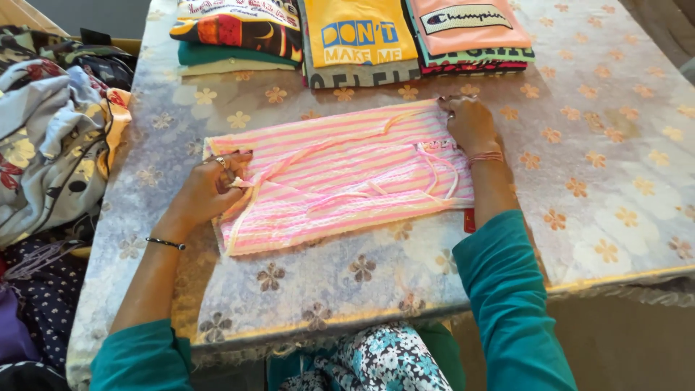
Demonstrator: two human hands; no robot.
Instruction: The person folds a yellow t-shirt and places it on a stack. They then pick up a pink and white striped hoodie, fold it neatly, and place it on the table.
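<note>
A pink and white striped garment (340, 174) with thin pink straps lies flat on a table under a pale flowered cloth (601, 181). My left hand (208, 190) pinches the garment's left edge near a strap. At the garment's far right corner, my right hand (469, 124) presses down with fingers closed on the fabric edge. Both arms wear teal sleeves.
Three stacks of folded shirts line the far edge: a dark patterned one (239, 32), a yellow one (360, 36) and a pink one (470, 32). A heap of unfolded clothes (51, 137) lies to the left of the table.
</note>
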